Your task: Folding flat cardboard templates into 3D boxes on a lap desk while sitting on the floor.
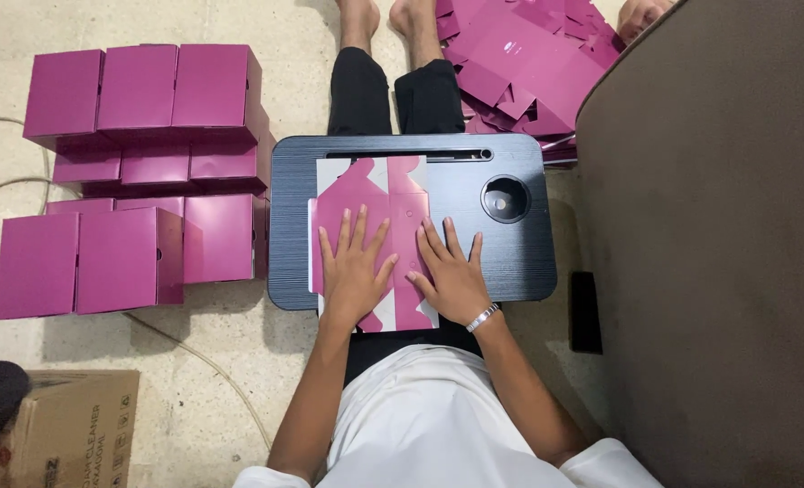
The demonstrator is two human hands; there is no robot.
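Hands lie flat, side by side, on a magenta die-cut cardboard box blank (372,217) that is spread unfolded on a dark blue-grey lap desk (510,258). The left hand (355,271) presses palm down on the near left part of the blank, fingers spread and pointing away from the body toward the desk's far edge. The right hand (451,276), with a silver bracelet (482,317) at the wrist, rests palm down just beside it on the near right part, fingers likewise spread and angled slightly toward the far left. Neither hand pinches or grips anything; both simply bear down on the sheet.

The blank's long axis runs from the desk's near edge to its far edge, so most of it lies ahead of the fingertips, while its near end slightly overhangs the near edge under the palms. It sits toward the desk's left half, well apart from the round cup recess (506,198) by the right edge. Both hands are equally close to the blank, each touching it.

On the floor left of the desk stand stacked, folded magenta cardboard boxes (140,181). Beyond the desk's far right corner lies a loose heap of flat magenta blanks (528,54). A brown corrugated carton (67,429) sits at the near left.
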